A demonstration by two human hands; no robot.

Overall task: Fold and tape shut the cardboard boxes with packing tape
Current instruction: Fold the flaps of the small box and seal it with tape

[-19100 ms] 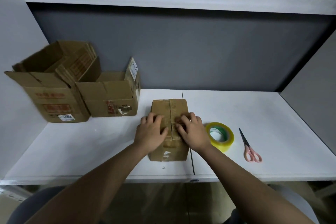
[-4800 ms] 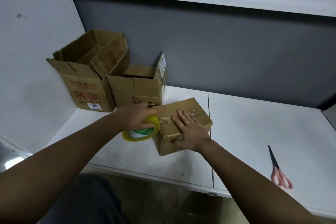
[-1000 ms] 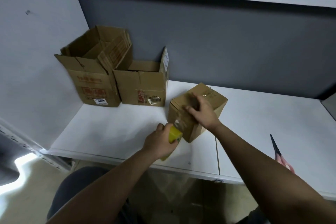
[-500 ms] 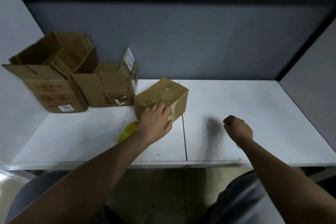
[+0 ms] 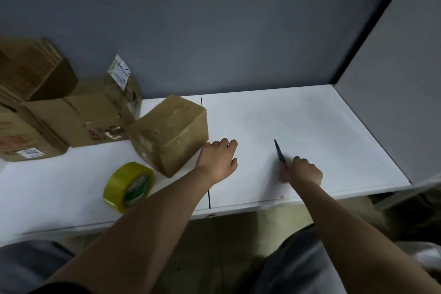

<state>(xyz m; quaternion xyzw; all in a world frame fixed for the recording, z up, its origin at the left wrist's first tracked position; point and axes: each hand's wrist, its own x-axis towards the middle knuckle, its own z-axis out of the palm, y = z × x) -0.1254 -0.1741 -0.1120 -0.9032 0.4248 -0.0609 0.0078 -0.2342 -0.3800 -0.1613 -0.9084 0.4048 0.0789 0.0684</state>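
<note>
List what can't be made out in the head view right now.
- Scissors: handles hidden by the right hand; only the blade shows.
- Big open box: cut off by the left edge.
- Label on the middle box: print too small and blurred.
- Closed box: near right side hidden behind the left hand; tape strip to the roll not discernible.

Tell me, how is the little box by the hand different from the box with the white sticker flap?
The small box is closed on top; the box with the sticker flap stands open, one flap up. The small box sits turned cornerwise, nearer; the open one sits squarer, by the wall. Both are brown cardboard.
</note>
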